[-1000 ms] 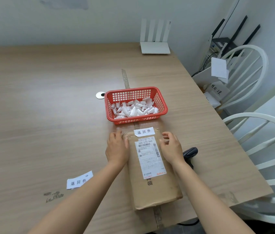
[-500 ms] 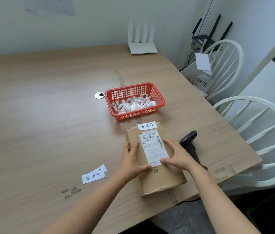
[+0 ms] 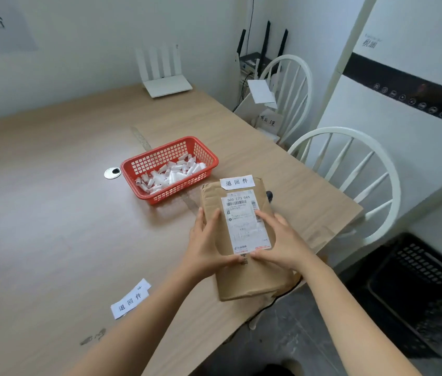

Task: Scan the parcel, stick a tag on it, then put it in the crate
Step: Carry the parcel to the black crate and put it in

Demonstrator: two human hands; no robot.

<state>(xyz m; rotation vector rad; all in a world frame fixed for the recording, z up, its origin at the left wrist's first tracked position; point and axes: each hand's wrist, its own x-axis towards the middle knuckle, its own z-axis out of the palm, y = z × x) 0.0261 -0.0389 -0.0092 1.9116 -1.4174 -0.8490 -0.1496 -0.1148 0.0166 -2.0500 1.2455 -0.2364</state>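
The brown cardboard parcel is held over the table's right front edge, with a white shipping label on top and a white tag stuck at its far end. My left hand grips its left side and my right hand grips its right side, thumbs on top. A black crate stands on the floor to the right, below the table. The black scanner is mostly hidden behind the parcel.
A red basket with several white rolled pieces sits mid-table. Loose white tags lie near the front edge. A white router stands at the back. Two white chairs line the table's right side.
Both hands slid down the parcel's sides, closed on it, and carried it rightward toward the table edge. The view swung right, bringing the black crate on the floor into sight.
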